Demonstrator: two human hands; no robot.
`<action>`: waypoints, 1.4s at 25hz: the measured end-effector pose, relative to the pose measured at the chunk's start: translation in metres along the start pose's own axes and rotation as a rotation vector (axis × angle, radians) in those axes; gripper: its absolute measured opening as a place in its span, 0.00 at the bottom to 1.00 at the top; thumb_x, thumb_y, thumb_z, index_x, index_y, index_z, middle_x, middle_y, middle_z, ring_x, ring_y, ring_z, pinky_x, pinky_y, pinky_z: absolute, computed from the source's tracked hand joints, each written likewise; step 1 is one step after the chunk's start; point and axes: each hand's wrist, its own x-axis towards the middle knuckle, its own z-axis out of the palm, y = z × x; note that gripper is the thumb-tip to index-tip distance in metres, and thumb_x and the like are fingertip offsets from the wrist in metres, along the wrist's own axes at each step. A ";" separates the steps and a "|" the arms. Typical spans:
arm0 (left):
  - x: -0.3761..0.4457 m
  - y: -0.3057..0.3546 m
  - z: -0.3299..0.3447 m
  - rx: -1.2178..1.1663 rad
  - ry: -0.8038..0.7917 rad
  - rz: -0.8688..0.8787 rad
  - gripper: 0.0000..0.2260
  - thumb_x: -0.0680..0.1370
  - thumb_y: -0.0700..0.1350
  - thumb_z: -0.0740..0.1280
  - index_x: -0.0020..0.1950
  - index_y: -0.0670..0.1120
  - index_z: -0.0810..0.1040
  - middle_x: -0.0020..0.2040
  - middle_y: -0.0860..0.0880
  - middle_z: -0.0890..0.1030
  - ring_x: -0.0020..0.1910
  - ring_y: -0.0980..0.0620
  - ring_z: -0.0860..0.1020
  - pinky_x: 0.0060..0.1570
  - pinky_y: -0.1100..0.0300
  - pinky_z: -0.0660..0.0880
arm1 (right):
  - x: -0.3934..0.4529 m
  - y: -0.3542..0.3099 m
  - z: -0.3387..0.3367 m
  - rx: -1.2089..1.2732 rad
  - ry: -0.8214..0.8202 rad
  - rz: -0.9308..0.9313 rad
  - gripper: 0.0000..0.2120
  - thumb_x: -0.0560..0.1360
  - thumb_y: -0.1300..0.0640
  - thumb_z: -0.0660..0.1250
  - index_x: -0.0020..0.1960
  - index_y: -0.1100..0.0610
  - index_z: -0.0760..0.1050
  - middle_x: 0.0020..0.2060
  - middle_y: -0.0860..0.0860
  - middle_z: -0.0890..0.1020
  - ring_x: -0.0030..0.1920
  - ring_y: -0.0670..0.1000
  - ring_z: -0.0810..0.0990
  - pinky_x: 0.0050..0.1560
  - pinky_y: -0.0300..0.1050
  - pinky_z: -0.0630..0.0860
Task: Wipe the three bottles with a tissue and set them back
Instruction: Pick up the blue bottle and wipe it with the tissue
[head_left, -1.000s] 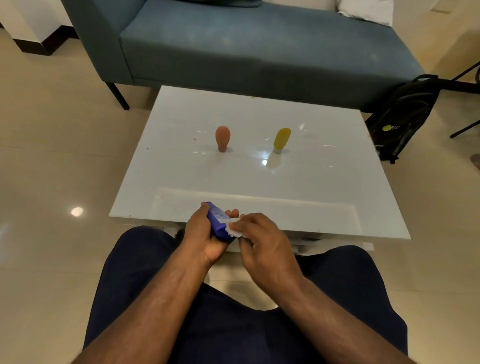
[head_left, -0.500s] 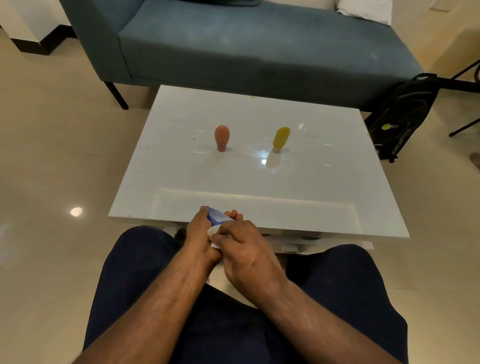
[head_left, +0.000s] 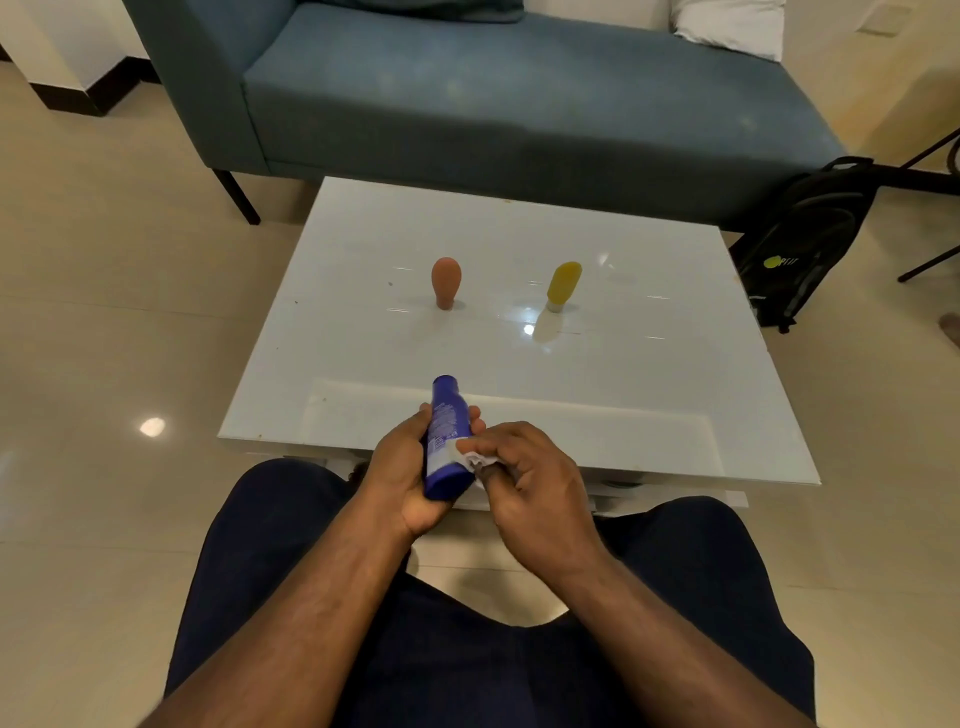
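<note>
My left hand (head_left: 402, 475) grips a blue bottle (head_left: 445, 439) over the near edge of the white table (head_left: 649, 395), its top pointing away from me. My right hand (head_left: 524, 467) pinches a crumpled white tissue (head_left: 470, 460) against the bottle's right side. An orange-brown bottle (head_left: 445, 282) stands cap-down in the middle of the table. A yellow bottle (head_left: 562, 285) stands cap-down to its right, leaning slightly.
A teal sofa (head_left: 493, 104) runs along the far side of the table. A black backpack (head_left: 805, 241) leans on the floor at the right. My knees in dark trousers (head_left: 467, 649) are just below the table's near edge.
The right hand has slid back to the right off the bottle, so more of the blue bottle shows, and it now points further out over the table.
</note>
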 end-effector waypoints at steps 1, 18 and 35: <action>0.000 -0.002 -0.001 0.069 -0.013 0.005 0.17 0.83 0.51 0.63 0.66 0.40 0.76 0.48 0.40 0.86 0.42 0.45 0.84 0.49 0.50 0.82 | 0.004 0.000 -0.002 -0.062 -0.025 0.023 0.12 0.74 0.65 0.66 0.54 0.53 0.81 0.50 0.46 0.79 0.50 0.42 0.78 0.51 0.34 0.75; -0.007 -0.016 0.000 0.432 -0.149 0.029 0.19 0.81 0.56 0.64 0.67 0.45 0.78 0.51 0.43 0.86 0.45 0.45 0.85 0.44 0.48 0.82 | 0.027 0.015 -0.017 -0.146 -0.004 0.032 0.08 0.75 0.64 0.66 0.50 0.55 0.81 0.45 0.48 0.77 0.45 0.45 0.77 0.48 0.40 0.77; -0.007 -0.021 0.001 0.505 -0.141 0.110 0.20 0.80 0.58 0.65 0.64 0.47 0.80 0.45 0.43 0.85 0.38 0.46 0.83 0.37 0.53 0.80 | 0.042 0.014 -0.013 -0.205 0.076 0.010 0.09 0.76 0.62 0.65 0.56 0.55 0.79 0.49 0.47 0.75 0.48 0.47 0.76 0.49 0.46 0.79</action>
